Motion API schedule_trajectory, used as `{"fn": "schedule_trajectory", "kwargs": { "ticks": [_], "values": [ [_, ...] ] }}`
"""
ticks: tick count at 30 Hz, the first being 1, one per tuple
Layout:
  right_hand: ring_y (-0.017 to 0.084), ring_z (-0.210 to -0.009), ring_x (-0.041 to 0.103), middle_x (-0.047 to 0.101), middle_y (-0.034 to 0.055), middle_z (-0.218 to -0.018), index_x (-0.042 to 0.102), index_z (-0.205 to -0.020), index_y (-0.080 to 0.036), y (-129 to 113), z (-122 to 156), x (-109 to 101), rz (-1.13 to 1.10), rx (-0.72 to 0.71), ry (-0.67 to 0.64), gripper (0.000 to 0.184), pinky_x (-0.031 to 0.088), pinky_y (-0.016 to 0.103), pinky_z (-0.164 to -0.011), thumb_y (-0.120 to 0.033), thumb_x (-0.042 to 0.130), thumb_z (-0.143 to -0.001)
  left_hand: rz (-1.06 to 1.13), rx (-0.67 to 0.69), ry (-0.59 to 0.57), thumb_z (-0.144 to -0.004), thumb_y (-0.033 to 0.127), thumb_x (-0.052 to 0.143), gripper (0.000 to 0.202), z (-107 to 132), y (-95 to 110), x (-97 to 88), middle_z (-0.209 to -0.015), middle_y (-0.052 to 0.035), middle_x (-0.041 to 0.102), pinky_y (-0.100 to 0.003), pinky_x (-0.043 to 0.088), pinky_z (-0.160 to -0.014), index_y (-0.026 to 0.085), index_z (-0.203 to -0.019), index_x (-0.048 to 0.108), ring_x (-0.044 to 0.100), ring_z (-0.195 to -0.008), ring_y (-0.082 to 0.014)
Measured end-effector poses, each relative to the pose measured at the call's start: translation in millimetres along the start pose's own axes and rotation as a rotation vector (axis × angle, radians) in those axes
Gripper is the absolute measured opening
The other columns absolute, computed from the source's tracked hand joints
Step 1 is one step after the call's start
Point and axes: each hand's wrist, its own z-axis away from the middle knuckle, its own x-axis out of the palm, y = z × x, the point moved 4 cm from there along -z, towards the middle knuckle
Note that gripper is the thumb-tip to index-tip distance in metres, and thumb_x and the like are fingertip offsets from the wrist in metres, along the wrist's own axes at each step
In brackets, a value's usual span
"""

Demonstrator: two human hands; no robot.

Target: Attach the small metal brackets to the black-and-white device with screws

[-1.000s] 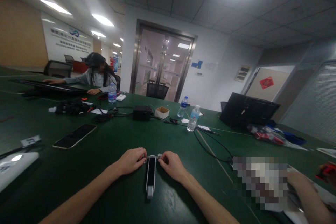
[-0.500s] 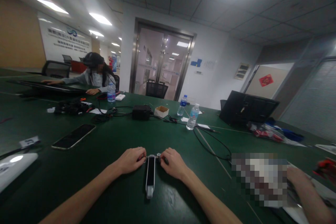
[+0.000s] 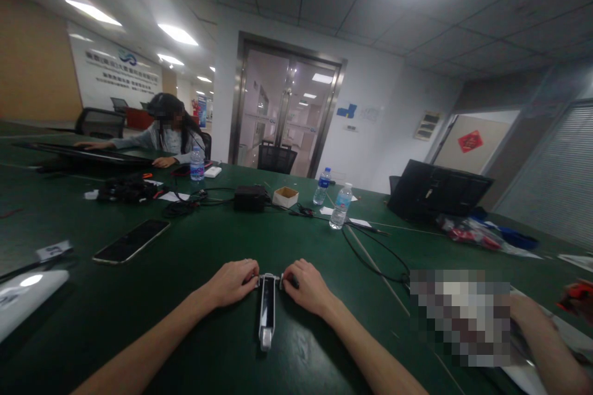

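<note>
Between my hands lies a small scooter-shaped thing, with a long black top, pale edges and a grey piece at its near end. A short crossbar spans its far end. At the left end of this bar, my left hand is closed, thumb and fingers pinched on it. My right hand is closed in the same way on the right end. Both hands rest low, close to the green table. My fingers hide the tips of the crossbar.
A phone lies at left, near a white device. Ahead are a black box, a small open carton, cables and water bottles. A co-worker sits at far left; another person's arm reaches in at right.
My hands stay almost in place. The scooter-shaped thing has tilted or turned slightly, and its black top now shows a paler reflection.
</note>
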Motion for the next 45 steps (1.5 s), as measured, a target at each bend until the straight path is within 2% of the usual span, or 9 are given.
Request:
{"fn": "schedule_trajectory", "kwargs": {
  "ticks": [3, 13, 22, 29, 32, 38, 45],
  "values": [
    [0.017, -0.088, 0.055, 0.064, 0.0040, -0.089, 0.065, -0.088, -0.019, 3, 0, 1, -0.013, 0.022, -0.001, 0.008, 0.042, 0.029, -0.078, -0.023, 0.058, -0.086, 0.005, 0.013, 0.014, -0.090, 0.029, 0.045, 0.016, -1, -3, 2.6, -0.083, -0.0021, 0.059, -0.026, 0.040, -0.063, 0.019, -0.093, 0.057, 0.055, -0.074, -0.0175],
    [0.017, -0.093, 0.055, 0.062, 0.0036, -0.096, 0.063, -0.093, -0.020, 4, 1, 3, -0.096, -0.036, -0.001, 0.008, 0.044, 0.029, -0.084, -0.024, 0.057, -0.091, 0.020, 0.036, -0.010, -0.091, 0.031, 0.043, 0.018, 0, -5, 2.6, -0.084, -0.0021, 0.057, -0.027, 0.042, -0.065, 0.021, -0.096, 0.058, 0.055, -0.075, -0.0181],
    [0.017, -0.095, 0.055, 0.059, 0.0054, -0.103, 0.062, -0.102, -0.021, 0, 1, 4, -0.074, -0.019, -0.032, 0.015, 0.045, 0.030, -0.085, -0.026, 0.049, -0.095, 0.003, 0.061, 0.002, -0.092, 0.031, 0.040, 0.022, 1, -2, 1.4, -0.084, -0.0033, 0.058, -0.026, 0.041, -0.064, 0.019, -0.097, 0.058, 0.054, -0.073, -0.0178],
    [0.018, -0.095, 0.055, 0.060, 0.0055, -0.102, 0.062, -0.103, -0.021, -1, -1, 1, -0.015, -0.050, -0.042, 0.016, 0.044, 0.030, -0.083, -0.028, 0.049, -0.096, 0.010, 0.045, 0.002, -0.091, 0.030, 0.042, 0.020, 1, -1, 0.6, -0.083, -0.0028, 0.058, -0.027, 0.041, -0.064, 0.019, -0.095, 0.058, 0.055, -0.074, -0.0179],
    [0.018, -0.095, 0.055, 0.062, 0.0054, -0.099, 0.063, -0.102, -0.021, 6, -2, -9, 0.049, -0.065, -0.027, 0.018, 0.042, 0.030, -0.083, -0.030, 0.048, -0.096, 0.004, 0.044, 0.000, -0.091, 0.030, 0.043, 0.018, 0, -1, 0.9, -0.084, -0.0028, 0.059, -0.027, 0.041, -0.065, 0.019, -0.095, 0.058, 0.056, -0.076, -0.0185],
    [0.019, -0.094, 0.056, 0.065, 0.0067, -0.097, 0.064, -0.099, -0.019, 40, 1, -36, 0.189, 0.082, 0.002, 0.019, 0.040, 0.030, -0.082, -0.024, 0.046, -0.096, 0.014, 0.034, -0.016, -0.092, 0.029, 0.044, 0.018, 0, -1, 0.2, -0.087, -0.0030, 0.060, -0.027, 0.042, -0.067, 0.019, -0.097, 0.058, 0.057, -0.077, -0.0185],
    [0.019, -0.088, 0.059, 0.066, 0.0066, -0.092, 0.066, -0.092, -0.019, 55, 7, -40, 0.213, 0.136, -0.104, 0.018, 0.040, 0.027, -0.076, -0.019, 0.049, -0.091, 0.020, 0.015, -0.028, -0.092, 0.028, 0.043, 0.020, 2, 2, -2.0, -0.088, -0.0037, 0.060, -0.028, 0.043, -0.068, 0.019, -0.099, 0.059, 0.057, -0.078, -0.0187]
  ]
}}
